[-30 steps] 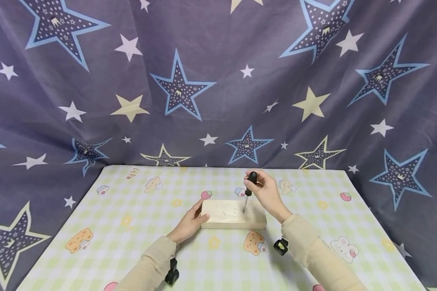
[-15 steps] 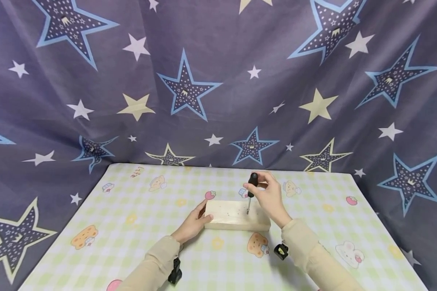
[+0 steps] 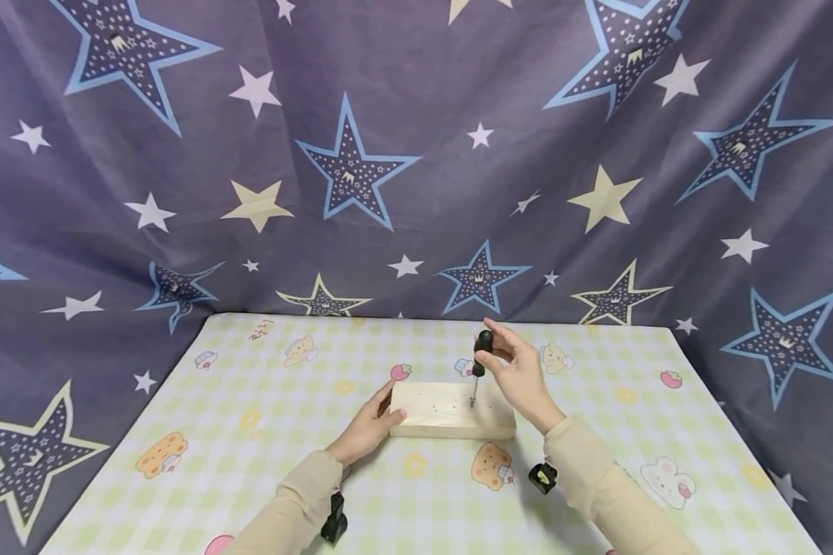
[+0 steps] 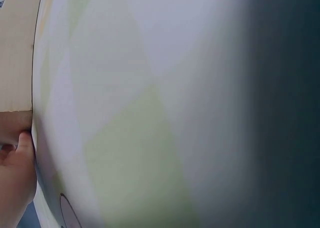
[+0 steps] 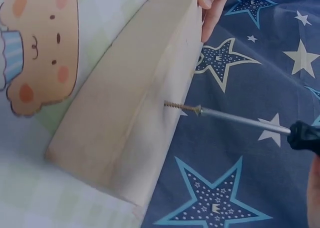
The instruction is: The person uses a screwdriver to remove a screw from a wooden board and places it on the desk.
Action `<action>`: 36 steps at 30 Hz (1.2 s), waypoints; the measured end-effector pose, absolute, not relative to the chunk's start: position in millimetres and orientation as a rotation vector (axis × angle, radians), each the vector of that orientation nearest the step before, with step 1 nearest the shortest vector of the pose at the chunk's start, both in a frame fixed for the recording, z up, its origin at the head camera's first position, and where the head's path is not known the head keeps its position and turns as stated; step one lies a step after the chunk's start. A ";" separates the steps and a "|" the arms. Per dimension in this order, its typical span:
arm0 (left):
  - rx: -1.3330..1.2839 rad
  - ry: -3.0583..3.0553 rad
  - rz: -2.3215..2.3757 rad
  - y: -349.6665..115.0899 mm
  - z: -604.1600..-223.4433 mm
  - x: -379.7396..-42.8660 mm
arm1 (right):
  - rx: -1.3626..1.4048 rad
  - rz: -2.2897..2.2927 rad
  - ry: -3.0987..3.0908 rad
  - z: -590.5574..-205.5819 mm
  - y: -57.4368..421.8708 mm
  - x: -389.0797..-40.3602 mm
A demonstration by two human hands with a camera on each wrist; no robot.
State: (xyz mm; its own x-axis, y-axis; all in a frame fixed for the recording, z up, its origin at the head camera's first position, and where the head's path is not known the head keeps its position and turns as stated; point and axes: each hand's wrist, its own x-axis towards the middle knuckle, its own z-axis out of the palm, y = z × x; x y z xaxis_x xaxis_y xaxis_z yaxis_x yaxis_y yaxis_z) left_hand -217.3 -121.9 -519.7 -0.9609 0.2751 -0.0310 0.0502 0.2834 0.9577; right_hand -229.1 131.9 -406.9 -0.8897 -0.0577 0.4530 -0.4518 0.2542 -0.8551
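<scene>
A pale wooden block (image 3: 426, 410) lies on the table, a few small holes in its top face. My left hand (image 3: 362, 430) grips its left end, thumb on the near top edge and the other fingers behind. Thumb and fingers of my right hand (image 3: 526, 382) pinch the black handle of a screwdriver (image 3: 483, 351), one finger raised past its top. The right wrist view shows the screwdriver's tip on the head of a brass-coloured screw (image 5: 182, 106). That screw stands partly sunk in the block, its threads still showing.
A checked cloth with cartoon prints covers the table (image 3: 278, 401). Behind it hangs a dark curtain (image 3: 416, 193) patterned with stars. Black wrist cameras, such as the right one (image 3: 543, 478), hang below both sleeves.
The head view has shifted a little. My right hand's fingers have turned and loosened around the screwdriver handle, one finger now reaching up. My left hand keeps its hold on the block.
</scene>
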 end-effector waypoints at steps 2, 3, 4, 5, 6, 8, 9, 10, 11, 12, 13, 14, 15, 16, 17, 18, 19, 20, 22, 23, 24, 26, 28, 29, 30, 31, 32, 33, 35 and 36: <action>0.306 2.362 1.734 -123.0 -519.4 -217.1 | 0.546 1.652 -2.225 -406.1 132.5 -227.4; 0.313 2.361 1.731 -123.4 -518.9 -217.0 | 0.577 1.638 -2.235 -405.9 132.5 -226.6; 0.318 2.361 1.725 -123.6 -518.6 -216.9 | 0.596 1.637 -2.242 -405.6 132.3 -226.0; 0.327 2.362 1.722 -123.9 -518.1 -216.7 | 0.604 1.637 -2.247 -405.5 132.1 -225.4; 0.327 2.363 1.717 -124.0 -517.9 -216.8 | 0.608 1.644 -2.247 -405.4 131.7 -225.1; 0.325 2.359 1.720 -123.5 -517.1 -216.6 | 0.597 1.667 -2.243 -405.0 131.4 -225.0; 0.326 2.358 1.727 -123.2 -516.8 -216.2 | 0.586 1.676 -2.243 -404.7 131.2 -225.1; 0.322 2.359 1.729 -123.0 -516.7 -215.9 | 0.577 1.691 -2.241 -404.2 131.1 -225.1; 0.318 2.358 1.739 -122.6 -516.2 -215.6 | 0.562 1.702 -2.249 -401.1 130.5 -223.3; 0.306 2.350 1.744 -121.7 -512.9 -214.1 | 0.544 1.715 -2.259 -397.0 129.3 -221.0; 0.304 2.344 1.751 -121.0 -508.5 -211.7 | 0.523 1.721 -2.272 -392.7 128.2 -218.6; 0.300 2.338 1.758 -120.5 -505.8 -210.5 | 0.505 1.724 -2.278 -391.9 127.8 -219.1; 0.301 2.336 1.766 -120.4 -505.7 -210.3 | 0.487 1.716 -2.283 -391.2 127.2 -219.5; 0.298 2.334 1.766 -120.3 -505.5 -210.1 | 0.467 1.710 -2.286 -390.5 126.5 -220.1; 0.297 2.331 1.769 -120.3 -505.3 -209.9 | 0.445 1.700 -2.294 -389.8 125.8 -220.8; 0.296 2.330 1.765 -120.5 -505.6 -209.8 | 0.427 1.687 -2.295 -391.9 125.7 -223.2; 0.302 2.334 1.764 -121.2 -509.0 -211.2 | 0.409 1.678 -2.294 -394.9 126.0 -226.1; 0.305 2.334 1.764 -121.8 -513.6 -213.4 | 0.388 1.674 -2.289 -398.1 126.5 -228.9; 0.312 2.334 1.753 -122.5 -517.2 -214.8 | 0.331 1.676 -2.300 -398.0 126.1 -228.6; 0.315 2.331 1.752 -122.9 -517.9 -215.2 | 0.308 1.680 -2.304 -398.4 126.1 -228.5; 0.317 2.330 1.747 -123.1 -518.2 -215.5 | 0.287 1.684 -2.303 -398.6 126.0 -228.4; 0.324 2.324 1.743 -123.6 -518.7 -216.2 | 0.256 1.692 -2.295 -398.8 125.7 -228.4; 0.320 2.323 1.737 -123.7 -518.8 -216.5 | 0.247 1.694 -2.286 -398.0 125.6 -228.1; 0.323 2.323 1.737 -123.8 -519.4 -216.8 | 0.248 1.693 -2.283 -398.1 125.8 -228.4; 0.321 2.326 1.734 -123.8 -519.6 -216.9 | 0.249 1.694 -2.279 -397.8 125.9 -228.4; 0.315 2.328 1.732 -123.8 -519.8 -216.9 | 0.250 1.692 -2.280 -397.7 126.1 -228.6; 0.305 2.331 1.727 -123.8 -519.7 -216.8 | 0.253 1.690 -2.281 -397.8 126.5 -228.9; 0.302 2.335 1.726 -123.8 -519.5 -216.7 | 0.258 1.687 -2.280 -397.9 126.8 -229.1; 0.298 2.342 1.725 -123.7 -519.4 -216.4 | 0.273 1.687 -2.278 -398.6 127.5 -230.1; 0.293 2.343 1.725 -123.4 -519.0 -216.2 | 0.283 1.683 -2.281 -399.0 128.0 -230.6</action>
